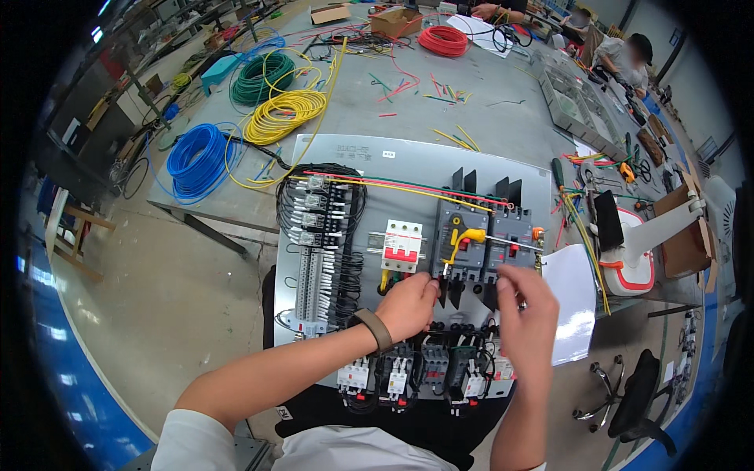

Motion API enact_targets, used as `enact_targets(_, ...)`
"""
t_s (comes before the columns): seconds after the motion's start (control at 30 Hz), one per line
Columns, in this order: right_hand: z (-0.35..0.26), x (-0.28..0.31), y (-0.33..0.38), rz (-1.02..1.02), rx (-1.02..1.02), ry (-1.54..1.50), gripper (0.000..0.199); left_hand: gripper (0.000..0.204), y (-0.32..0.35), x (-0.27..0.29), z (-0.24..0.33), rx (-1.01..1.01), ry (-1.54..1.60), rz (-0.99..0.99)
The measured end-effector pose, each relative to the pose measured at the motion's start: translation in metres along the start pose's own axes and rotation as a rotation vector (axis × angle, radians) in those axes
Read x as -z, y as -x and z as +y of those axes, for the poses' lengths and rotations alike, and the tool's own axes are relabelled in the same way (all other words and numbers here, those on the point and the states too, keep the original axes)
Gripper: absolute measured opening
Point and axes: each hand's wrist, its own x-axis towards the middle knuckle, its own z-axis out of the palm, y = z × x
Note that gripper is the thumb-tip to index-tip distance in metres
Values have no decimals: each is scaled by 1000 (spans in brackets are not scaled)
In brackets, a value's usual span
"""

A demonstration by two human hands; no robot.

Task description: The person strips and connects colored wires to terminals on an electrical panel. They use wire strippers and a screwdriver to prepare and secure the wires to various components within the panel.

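Observation:
A metal mounting panel point(463, 161) fitted with electrical parts lies before me. My left hand point(410, 304) is closed, thumb and fingertips together at the lower terminals of a dark grey moulded-case circuit breaker point(449, 271); whatever they pinch is hidden. My right hand point(530, 306) is by the lower edge of a second dark breaker point(510, 250), fingers bent and slightly apart, with nothing visible in them. Across the breakers rests a screwdriver point(473, 235) with a yellow handle. To the left sits a white miniature circuit breaker point(403, 245) with red levers.
Relays point(314, 202) and a terminal strip point(314, 282) line the panel's left side; contactors point(397, 377) run along its near edge. Blue point(198, 161), yellow point(287, 116) and green point(263, 78) wire coils lie far left. A white fan point(632, 251) stands right, near paper point(569, 298).

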Motion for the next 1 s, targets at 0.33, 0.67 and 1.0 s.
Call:
enact_targets(0.33,20,7,1,-24,-4,-85,19,29,5,3,2,-7,69,-58)
enact_targets(0.67,31,5,36,-150,-104,-227,19,19,11,21,6,20,-84,-128)
enact_targets(1.0,20,15,43,-218,-110,-266,20,18,38,27,38,-154,-98,-113)
